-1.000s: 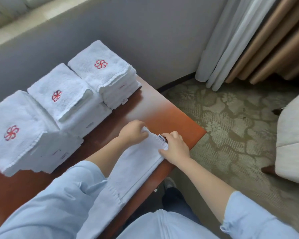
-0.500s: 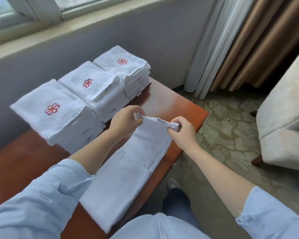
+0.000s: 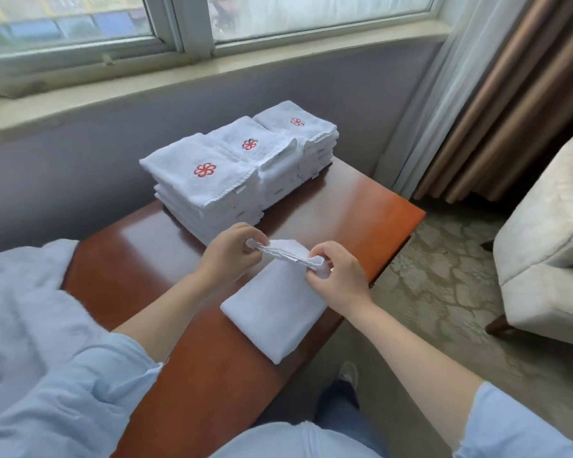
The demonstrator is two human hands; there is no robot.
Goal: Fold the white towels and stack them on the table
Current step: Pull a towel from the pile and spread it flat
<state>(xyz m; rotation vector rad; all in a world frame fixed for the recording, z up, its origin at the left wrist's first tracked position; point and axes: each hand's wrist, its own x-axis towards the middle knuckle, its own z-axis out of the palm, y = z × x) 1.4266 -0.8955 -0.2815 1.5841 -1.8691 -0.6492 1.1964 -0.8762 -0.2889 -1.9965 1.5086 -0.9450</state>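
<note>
A white towel [image 3: 275, 309] lies partly folded on the brown table [image 3: 361, 206], near its right edge. My left hand [image 3: 229, 252] pinches the towel's far left corner and my right hand [image 3: 338, 279] pinches the far right corner. Both hold that far end lifted a little above the table. Behind them stand three stacks of folded white towels with red flower logos: the near stack [image 3: 202, 183], the middle stack [image 3: 262, 153] and the far stack [image 3: 305, 130].
A heap of loose white towels [image 3: 24, 312] lies at the left. A beige armchair [image 3: 549, 246] stands on the patterned carpet to the right. Curtains [image 3: 497, 94] hang at the back right, with a window sill [image 3: 179, 77] behind the table.
Both hands have lifted the towel's far end and drawn it back toward me, so the towel lies shorter and doubled. The camera view has tilted up to show the window.
</note>
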